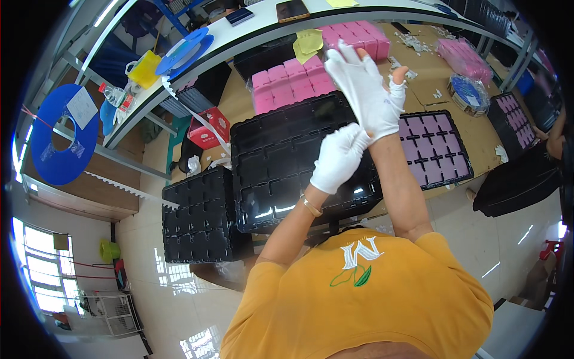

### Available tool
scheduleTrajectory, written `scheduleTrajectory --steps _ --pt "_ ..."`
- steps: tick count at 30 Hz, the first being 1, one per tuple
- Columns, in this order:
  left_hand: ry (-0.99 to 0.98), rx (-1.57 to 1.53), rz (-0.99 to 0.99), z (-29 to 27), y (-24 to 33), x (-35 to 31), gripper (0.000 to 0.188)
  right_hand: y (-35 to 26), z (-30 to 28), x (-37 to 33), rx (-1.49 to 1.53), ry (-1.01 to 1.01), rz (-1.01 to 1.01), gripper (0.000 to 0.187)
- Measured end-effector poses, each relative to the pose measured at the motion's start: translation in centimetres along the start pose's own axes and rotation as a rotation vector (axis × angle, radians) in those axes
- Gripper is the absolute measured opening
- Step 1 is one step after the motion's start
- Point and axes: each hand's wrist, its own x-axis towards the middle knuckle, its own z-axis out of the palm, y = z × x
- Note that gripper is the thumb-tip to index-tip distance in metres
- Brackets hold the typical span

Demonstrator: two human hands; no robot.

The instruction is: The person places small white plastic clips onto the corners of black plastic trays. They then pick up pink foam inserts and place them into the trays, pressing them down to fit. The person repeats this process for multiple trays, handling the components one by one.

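White gloves cover both of my hands. My right hand (366,87) is raised with its fingers stretched out; bare skin of the thumb and another fingertip shows past the fabric. At that wrist, my left hand (338,159) is closed on the cuff of the right glove (385,115). Beneath both hands lies a large black plastic tray (281,149) with molded compartments. Another black tray (194,218) is at its left, set lower. To the right of my right forearm is a black tray with pink-purple pieces (435,151) in its compartments.
Pink foam blocks (290,84) and a yellow paper (308,43) lie behind the trays. A raised white shelf (263,25) crosses the back. Blue reels (64,134) hang and lie at left, near a red box (208,128). Another person's arm (556,134) shows at far right.
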Motion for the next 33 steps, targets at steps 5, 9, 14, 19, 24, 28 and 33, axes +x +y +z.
scheduleTrajectory --steps 5,9,14,19,24,28,33 --pt "-0.127 -0.088 -0.051 -0.2 0.1 -0.2 0.035 -1.1 -0.3 0.5 0.003 -0.019 -0.165 0.099" --pt "-0.072 -0.212 -0.001 0.4 -0.1 -0.8 0.037 -0.8 0.1 0.5 -0.117 -0.025 -0.133 0.106" --pt "-0.087 -0.118 -0.004 0.7 -0.7 -1.2 0.036 -0.1 1.4 0.3 -0.289 -0.095 -0.128 0.111" --pt "-0.179 -0.128 -0.013 0.1 -1.5 -1.4 0.032 -0.1 2.2 -0.4 -0.391 -0.245 0.016 0.096" --pt "0.121 -0.144 0.075 -6.0 -0.5 0.9 0.033 -2.5 1.6 -1.1 -0.456 -0.408 0.314 0.093" --pt "0.15 -0.603 -0.029 -7.4 2.1 3.7 0.04 -1.1 2.3 -1.9 -0.482 -0.433 0.426 0.097" --pt "0.087 -0.792 -0.182 -7.1 3.8 3.7 0.028 -0.2 1.1 -2.1 -0.27 -0.428 0.548 0.099"
